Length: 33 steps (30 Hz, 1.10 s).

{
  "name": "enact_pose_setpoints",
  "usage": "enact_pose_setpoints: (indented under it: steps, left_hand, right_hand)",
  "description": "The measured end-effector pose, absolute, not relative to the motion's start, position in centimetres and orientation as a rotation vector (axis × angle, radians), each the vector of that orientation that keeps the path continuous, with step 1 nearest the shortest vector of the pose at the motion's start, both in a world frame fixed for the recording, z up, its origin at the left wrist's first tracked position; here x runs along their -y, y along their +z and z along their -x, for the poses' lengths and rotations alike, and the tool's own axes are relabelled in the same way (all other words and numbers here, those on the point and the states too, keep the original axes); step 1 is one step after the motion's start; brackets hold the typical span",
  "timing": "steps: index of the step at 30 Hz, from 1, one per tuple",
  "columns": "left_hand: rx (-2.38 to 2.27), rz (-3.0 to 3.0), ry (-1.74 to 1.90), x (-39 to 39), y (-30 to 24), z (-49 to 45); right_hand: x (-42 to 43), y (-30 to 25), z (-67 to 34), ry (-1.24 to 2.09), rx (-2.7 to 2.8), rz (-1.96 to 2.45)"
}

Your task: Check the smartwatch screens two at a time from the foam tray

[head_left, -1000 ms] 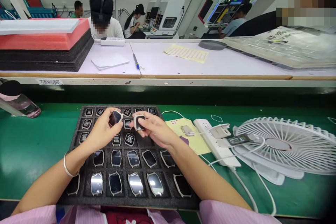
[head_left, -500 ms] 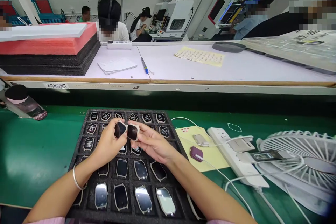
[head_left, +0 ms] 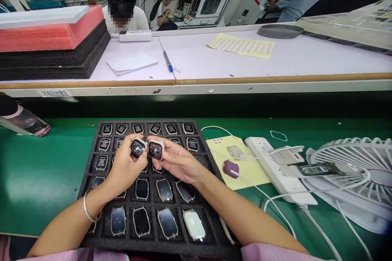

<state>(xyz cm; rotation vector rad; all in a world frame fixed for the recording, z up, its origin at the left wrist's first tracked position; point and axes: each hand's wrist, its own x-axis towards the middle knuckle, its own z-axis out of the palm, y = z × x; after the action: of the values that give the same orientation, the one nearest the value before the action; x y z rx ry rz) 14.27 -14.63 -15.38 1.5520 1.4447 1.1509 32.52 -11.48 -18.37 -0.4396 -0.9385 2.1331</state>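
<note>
My left hand (head_left: 127, 161) pinches a smartwatch without a strap (head_left: 138, 147), its dark screen lit with small graphics. Close beside it, my right hand (head_left: 177, 159) grips a second smartwatch (head_left: 156, 149), whose screen is also lit. Both are held face up over a black foam tray (head_left: 154, 242). Several more strapless watches lie in the tray's compartments. Those in the far rows show white text on black, like one watch (head_left: 101, 162) at the left. Nearer ones have dark screens, and one at the front (head_left: 194, 225) looks pale. My hands and forearms hide part of the tray.
Right of the tray are a yellow sheet (head_left: 245, 179) with a purple charger block (head_left: 230, 169), a white power strip (head_left: 272, 171) with cables, and a white fan (head_left: 361, 163). A bottle (head_left: 27, 118) stands left. A shelf (head_left: 190, 65) with foam sheets (head_left: 52, 36) crosses behind; people sit beyond.
The screens of both held watches were dark and now show lit graphics. The hands keep their holds, side by side. The camera view has tilted slightly downward.
</note>
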Motion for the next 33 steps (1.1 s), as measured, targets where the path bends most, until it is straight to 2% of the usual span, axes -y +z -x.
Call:
enact_pose_setpoints:
  steps: [33]
  left_hand:
    - [-1.375,-1.493,1.194,14.77,-15.6,-14.44]
  right_hand:
    - [11.43,-18.92,-32.58,2.135,0.975,0.386]
